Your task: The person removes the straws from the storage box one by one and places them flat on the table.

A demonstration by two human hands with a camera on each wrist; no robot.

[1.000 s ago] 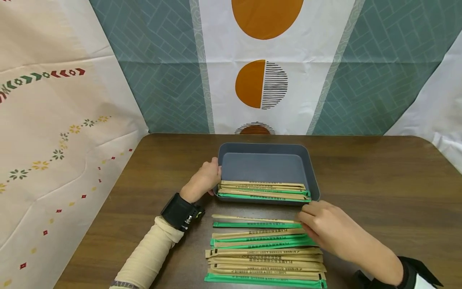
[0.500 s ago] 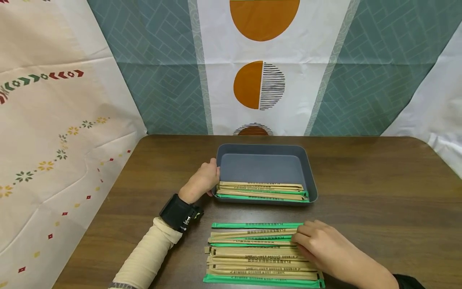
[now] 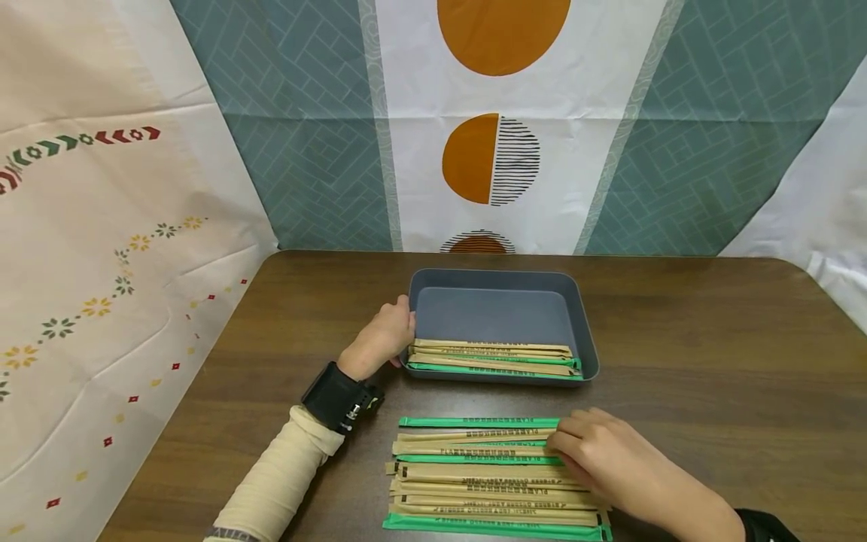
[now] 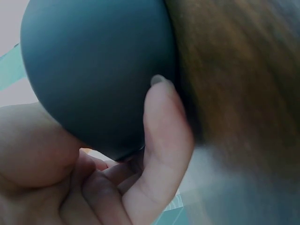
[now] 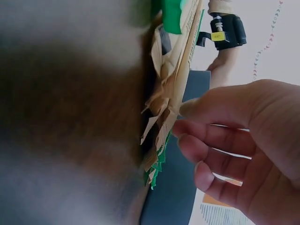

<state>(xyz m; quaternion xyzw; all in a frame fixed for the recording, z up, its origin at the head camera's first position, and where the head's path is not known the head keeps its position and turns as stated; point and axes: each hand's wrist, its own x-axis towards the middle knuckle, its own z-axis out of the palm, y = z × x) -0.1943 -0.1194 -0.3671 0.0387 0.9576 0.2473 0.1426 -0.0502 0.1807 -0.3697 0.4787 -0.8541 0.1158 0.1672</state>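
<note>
My left hand (image 3: 382, 336) grips the left end of a dark grey tray (image 3: 491, 312); in the left wrist view, thumb and fingers curl round the tray's corner (image 4: 103, 70). Several brown and green paper-wrapped straws (image 3: 494, 360) lie along the tray's near side. Closer to me, more wrapped straws (image 3: 497, 493) form a row of roughly parallel strips. My right hand (image 3: 606, 463) pinches the right end of a brown wrapped straw (image 3: 474, 450), which overlaps a green one. In the right wrist view, thumb and forefinger meet at the packets' ragged ends (image 5: 164, 112).
The brown wooden table (image 3: 731, 361) extends to both sides of the tray. Behind it hangs a patterned cloth (image 3: 325, 150), and a pale printed cloth (image 3: 135, 301) covers the left side.
My right hand has moved toward me from near the tray's corner, bringing a brown wrapped straw down over the row. The left hand keeps its hold on the tray.
</note>
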